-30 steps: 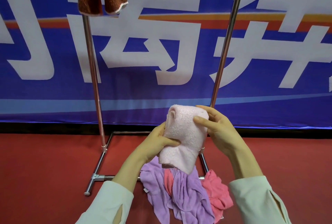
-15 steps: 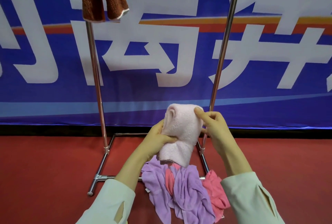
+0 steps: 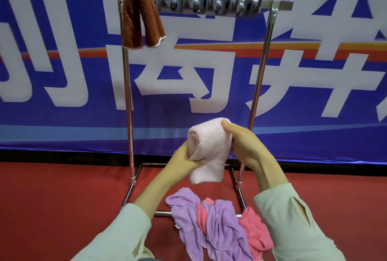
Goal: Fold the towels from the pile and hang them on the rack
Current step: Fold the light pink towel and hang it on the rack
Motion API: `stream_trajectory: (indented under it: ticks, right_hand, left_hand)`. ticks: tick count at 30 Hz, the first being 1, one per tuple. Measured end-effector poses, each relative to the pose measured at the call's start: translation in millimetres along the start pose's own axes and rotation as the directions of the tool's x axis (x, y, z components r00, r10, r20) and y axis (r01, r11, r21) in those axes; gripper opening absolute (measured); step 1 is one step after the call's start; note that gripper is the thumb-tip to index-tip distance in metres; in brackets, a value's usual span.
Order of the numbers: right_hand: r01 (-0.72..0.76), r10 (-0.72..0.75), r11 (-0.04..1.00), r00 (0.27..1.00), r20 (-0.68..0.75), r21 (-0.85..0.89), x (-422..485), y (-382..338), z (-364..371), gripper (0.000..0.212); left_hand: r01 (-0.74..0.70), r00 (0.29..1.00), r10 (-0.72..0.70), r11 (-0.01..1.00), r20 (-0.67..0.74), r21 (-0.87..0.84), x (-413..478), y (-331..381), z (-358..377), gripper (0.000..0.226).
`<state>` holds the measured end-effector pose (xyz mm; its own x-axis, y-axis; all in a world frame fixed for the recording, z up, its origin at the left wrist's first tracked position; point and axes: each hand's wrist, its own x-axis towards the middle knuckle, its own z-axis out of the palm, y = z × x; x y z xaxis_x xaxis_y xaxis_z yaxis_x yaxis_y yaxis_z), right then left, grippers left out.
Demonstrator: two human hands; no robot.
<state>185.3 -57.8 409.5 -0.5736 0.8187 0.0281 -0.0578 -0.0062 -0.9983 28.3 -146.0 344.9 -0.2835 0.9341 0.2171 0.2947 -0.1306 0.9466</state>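
Head: left hand [image 3: 181, 162] and right hand [image 3: 245, 145] grip pink towel [image 3: 209, 147]; brown towel [image 3: 139, 20] drapes rack's [image 3: 282, 5] left end.

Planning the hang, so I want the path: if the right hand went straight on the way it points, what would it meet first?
The pale pink towel that the right hand grips. Beyond it, up and left, open air toward the brown towel on the rack; depth is unclear.
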Motion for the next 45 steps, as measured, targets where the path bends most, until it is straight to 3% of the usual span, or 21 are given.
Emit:
stream_trajectory:
  ticks: [5,7,9,13,16,20,26,31,33,35,38,40,43,45]
  right_hand:
    - [0.101,-0.074,0.976,0.987,0.144,-0.195,-1,-71,24,0.023]
    - [0.143,-0.098,0.959,0.977,0.187,-0.244,1,-98,29,0.028]
    - [0.188,-0.125,0.94,0.966,0.225,-0.285,1,-122,32,0.029]
    - [0.246,-0.153,0.922,0.94,0.304,-0.297,2,-166,40,0.025]
    - [0.284,-0.165,0.915,0.912,0.376,-0.286,9,-192,50,0.027]
    - [0.358,-0.201,0.878,0.877,0.436,-0.317,27,-221,63,0.037]
    - [0.418,-0.244,0.847,0.854,0.459,-0.328,74,-243,73,0.041]
    - [0.401,-0.282,0.896,0.846,0.453,-0.19,129,-243,81,0.044]
    - [0.376,-0.27,0.914,0.842,0.468,-0.151,154,-240,83,0.044]
    - [0.341,-0.262,0.935,0.847,0.463,-0.095,174,-237,87,0.04]
    - [0.334,-0.308,0.943,0.868,0.389,0.002,206,-234,96,0.034]
    - [0.347,-0.336,0.938,0.882,0.331,0.026,228,-235,104,0.033]
    - [0.338,-0.351,0.936,0.895,0.275,0.095,250,-241,115,0.03]
    - [0.335,-0.362,0.931,0.901,0.24,0.146,261,-248,123,0.017]
  left_hand:
    - [-0.005,0.952,-0.099,0.941,0.289,0.339,-1,49,-56,0.116]
    - [-0.065,0.938,-0.089,0.904,0.336,0.423,3,80,-78,0.104]
    - [-0.1,0.966,-0.014,0.898,0.256,0.428,12,115,-95,0.077]
    - [-0.131,0.989,0.14,0.978,-0.043,0.161,40,173,-115,0.031]
    - [-0.162,0.986,0.164,0.985,0.022,-0.061,60,206,-119,0.031]
    - [-0.122,0.983,0.134,0.988,0.127,-0.093,79,225,-130,0.041]
    - [-0.059,0.954,0.145,0.949,0.262,-0.309,105,222,-167,0.04]
    - [-0.027,0.972,0.152,0.834,0.182,-0.55,145,211,-188,0.055]
    - [-0.062,0.98,0.167,0.771,0.107,-0.633,161,211,-192,0.048]
    - [-0.068,0.984,0.159,0.737,0.075,-0.673,177,211,-194,0.035]
    - [-0.09,0.99,0.136,0.759,0.022,-0.645,199,221,-194,0.05]
    - [-0.091,0.995,0.101,0.77,-0.021,-0.632,217,229,-198,0.028]
    - [-0.073,0.995,0.014,0.789,-0.1,-0.61,248,238,-206,0.029]
    - [-0.095,0.987,-0.003,0.792,-0.16,-0.604,266,246,-211,0.027]
